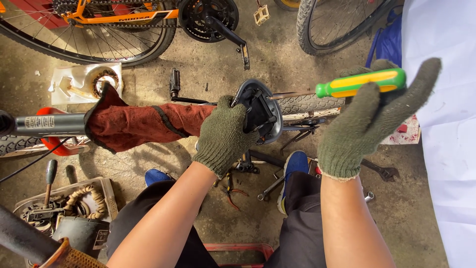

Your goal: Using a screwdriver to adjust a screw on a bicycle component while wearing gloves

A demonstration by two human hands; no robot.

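Both hands wear olive knit gloves. My left hand (225, 134) grips the end of a bicycle tube wrapped in a dark red cloth (134, 124), right against a round black and grey bicycle part (262, 110). My right hand (369, 116) holds a screwdriver with a green and yellow handle (362, 83). Its metal shaft (292, 94) points left, with the tip at the round part's upper edge.
An orange bicycle (99, 20) with its crank and pedal stands at the top. Another wheel (337, 25) is at top right. A tyre (310, 104), wrenches (379, 171), pliers and my blue shoes (292, 166) lie on the concrete floor. A box of parts (64, 203) sits at lower left, white fabric (446, 124) at right.
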